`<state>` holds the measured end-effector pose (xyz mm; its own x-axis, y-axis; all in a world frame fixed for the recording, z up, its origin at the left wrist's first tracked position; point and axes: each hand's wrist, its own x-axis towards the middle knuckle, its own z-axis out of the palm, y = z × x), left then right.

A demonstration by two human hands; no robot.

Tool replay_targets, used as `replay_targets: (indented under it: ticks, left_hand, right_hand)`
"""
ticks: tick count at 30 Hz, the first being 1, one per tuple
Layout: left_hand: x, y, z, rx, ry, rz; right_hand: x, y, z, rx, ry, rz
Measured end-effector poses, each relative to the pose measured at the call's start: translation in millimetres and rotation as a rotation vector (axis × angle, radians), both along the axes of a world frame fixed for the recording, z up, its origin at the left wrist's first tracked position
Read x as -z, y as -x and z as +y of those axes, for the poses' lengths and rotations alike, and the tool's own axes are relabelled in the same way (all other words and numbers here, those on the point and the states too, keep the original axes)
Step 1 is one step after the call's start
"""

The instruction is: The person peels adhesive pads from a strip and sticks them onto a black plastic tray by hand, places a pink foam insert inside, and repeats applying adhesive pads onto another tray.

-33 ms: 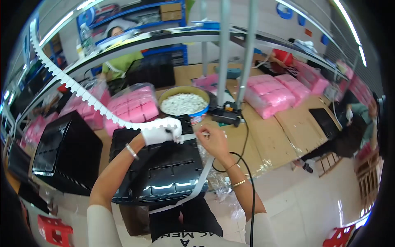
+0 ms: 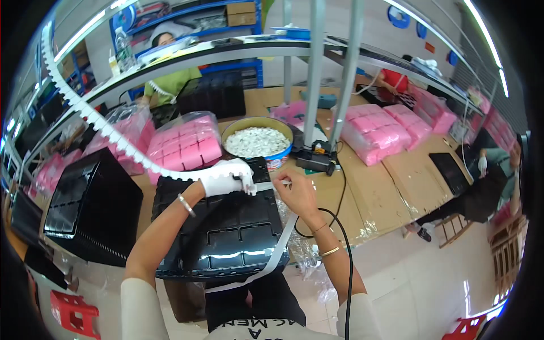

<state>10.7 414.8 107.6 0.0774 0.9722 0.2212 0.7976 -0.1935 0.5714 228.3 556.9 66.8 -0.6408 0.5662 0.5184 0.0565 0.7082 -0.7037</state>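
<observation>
Stool (image 2: 75,313), red, stands on the floor to the far left of the black tray (image 2: 235,245) in front of the person. Nearer the tray's left side is a stack (image 2: 116,198), also black, with pink bundles (image 2: 184,140) beyond it. The toothed white strip (image 2: 95,118) curves down from the upper left to the tray's far part. There the left hand (image 2: 226,178), in a white glove, is bent over the tray with its fingertips closed on the strip; how much they grip is partly hidden. Behind the tray sits a tin (image 2: 277,157) of white bits.

The right hand (image 2: 297,194), bare, is at the tray's right edge, thumb and finger pinching a smooth pale tape (image 2: 279,249). A short length spans the hands; another hangs along the tray's right and near edges. Right of the tray runs a black cord (image 2: 347,266).

Little has just changed: the view slid slightly, while both hands keep their grips, so the work seems to stand at the same point.
</observation>
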Motion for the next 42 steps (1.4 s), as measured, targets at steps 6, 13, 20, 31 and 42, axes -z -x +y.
replay_targets:
  ticks: [6,13,20,31,42]
  left_hand:
    - [26.5,57.1,4.8,0.02,-0.01,-0.151]
    - [32.4,84.1,13.5,-0.054,0.061,-0.31]
    - [41.9,96.0,18.2,-0.011,-0.002,-0.381]
    - [50.2,90.2,29.7,0.016,0.095,-0.489]
    - [48.5,92.5,31.5,0.011,0.094,-0.364]
  right_hand:
    - [20.3,57.7,4.8,0.012,-0.081,-0.031]
    - [-0.2,89.3,3.8,0.062,-0.122,-0.201]
    - [11.3,110.9,9.6,0.095,-0.22,-0.275]
    - [13.4,119.1,9.9,0.127,-0.323,-0.284]
    - [-1.4,110.5,12.2,0.083,-0.004,-0.22]
